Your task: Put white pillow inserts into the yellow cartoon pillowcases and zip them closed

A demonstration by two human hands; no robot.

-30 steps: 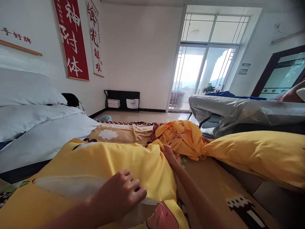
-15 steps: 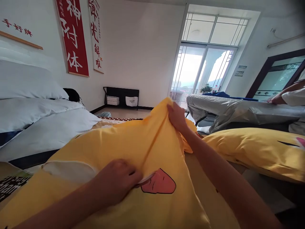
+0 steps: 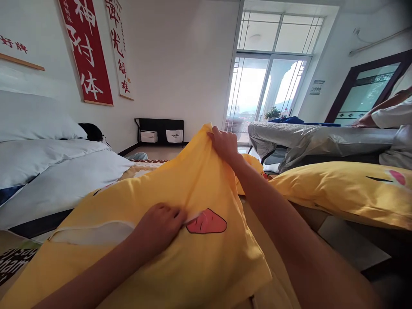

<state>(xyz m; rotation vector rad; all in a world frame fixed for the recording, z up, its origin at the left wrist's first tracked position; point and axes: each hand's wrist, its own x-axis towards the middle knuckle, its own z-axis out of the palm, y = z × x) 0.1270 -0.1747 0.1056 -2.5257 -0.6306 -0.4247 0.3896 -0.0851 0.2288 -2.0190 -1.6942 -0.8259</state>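
A yellow pillowcase (image 3: 206, 262) with a pink printed patch lies in front of me, filled on its left side. A long opening in its upper face shows a white pillow (image 3: 93, 234) inside. My right hand (image 3: 223, 143) pinches the far corner of the pillowcase and holds it up in a peak. My left hand (image 3: 162, 223) is closed on the edge of the opening, beside the pink patch. Creases run between the two hands.
White pillows (image 3: 54, 159) are piled at the left. Another yellow pillow (image 3: 347, 189) lies at the right. Beyond it stands a table under a plastic sheet (image 3: 305, 137), where another person's hand (image 3: 365, 121) rests. A black shelf (image 3: 161, 126) is by the back wall.
My right hand has drawn the pillowcase corner a little up and to the left. My left hand keeps its grip on the opening's edge. The view has shifted slightly.
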